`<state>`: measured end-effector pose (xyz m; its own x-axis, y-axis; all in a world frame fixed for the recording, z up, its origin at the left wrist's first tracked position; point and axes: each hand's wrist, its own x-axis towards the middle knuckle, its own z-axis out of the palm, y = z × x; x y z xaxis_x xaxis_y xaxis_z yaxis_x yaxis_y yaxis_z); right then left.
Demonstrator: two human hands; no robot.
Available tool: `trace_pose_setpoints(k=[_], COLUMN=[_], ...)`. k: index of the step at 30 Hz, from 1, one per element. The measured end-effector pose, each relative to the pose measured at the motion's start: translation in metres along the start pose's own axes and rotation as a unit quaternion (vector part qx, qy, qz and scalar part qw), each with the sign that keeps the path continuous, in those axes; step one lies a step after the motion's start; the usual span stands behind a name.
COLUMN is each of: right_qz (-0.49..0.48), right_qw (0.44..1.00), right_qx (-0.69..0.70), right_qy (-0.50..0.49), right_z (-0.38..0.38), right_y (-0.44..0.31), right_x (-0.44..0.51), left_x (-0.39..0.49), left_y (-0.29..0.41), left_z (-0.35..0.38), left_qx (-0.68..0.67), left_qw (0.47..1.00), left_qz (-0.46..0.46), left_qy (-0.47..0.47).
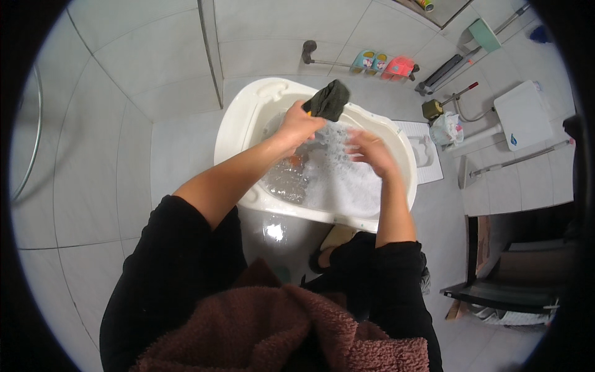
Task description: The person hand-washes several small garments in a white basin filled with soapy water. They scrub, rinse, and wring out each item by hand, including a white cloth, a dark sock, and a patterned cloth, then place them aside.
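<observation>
A white plastic baby bathtub stands on the floor before me, holding water and white suds. Above its far side, my left hand grips a dark green cloth whose bulk juts past the fingers. A small yellow bit shows beside the thumb; what it belongs to cannot be told. My right hand is blurred over the foam on the tub's right side, fingers apart, with nothing seen in it. Something orange shows at the water near my left wrist, too unclear to name.
Behind the tub, a wall rack carries blue slippers and pink slippers. A squat toilet, a bagged bin, a toilet brush and a white cistern stand right. A brown towel covers my front.
</observation>
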<state>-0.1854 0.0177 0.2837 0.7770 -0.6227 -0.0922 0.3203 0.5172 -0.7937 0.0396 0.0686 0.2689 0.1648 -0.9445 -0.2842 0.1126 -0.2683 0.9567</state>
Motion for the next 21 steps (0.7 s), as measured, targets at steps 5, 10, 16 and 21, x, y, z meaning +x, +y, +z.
trace_pose_setpoints(k=[5,10,16,21], right_qz=[-0.01,0.058,-0.064,-0.02], right_qw=[0.938,0.953,0.939,0.967], right_qx=[-0.233,-0.165,-0.173,-0.046], right_qy=[0.255,0.248,0.292,0.25], right_z=[0.018,0.025,0.011,-0.001], right_y=[0.031,0.044,0.037,0.009], right_x=[0.02,0.03,0.027,0.012], left_x=[0.004,0.003,-0.007,-0.001], left_y=[-0.01,-0.015,-0.009,0.001], left_z=[-0.01,-0.003,-0.003,-0.015], left_qx=[-0.215,-0.201,-0.211,-0.289], left_qw=[0.965,0.961,0.956,0.93], left_qz=[-0.129,-0.104,-0.14,-0.15], left_qy=[-0.081,-0.16,-0.151,-0.171])
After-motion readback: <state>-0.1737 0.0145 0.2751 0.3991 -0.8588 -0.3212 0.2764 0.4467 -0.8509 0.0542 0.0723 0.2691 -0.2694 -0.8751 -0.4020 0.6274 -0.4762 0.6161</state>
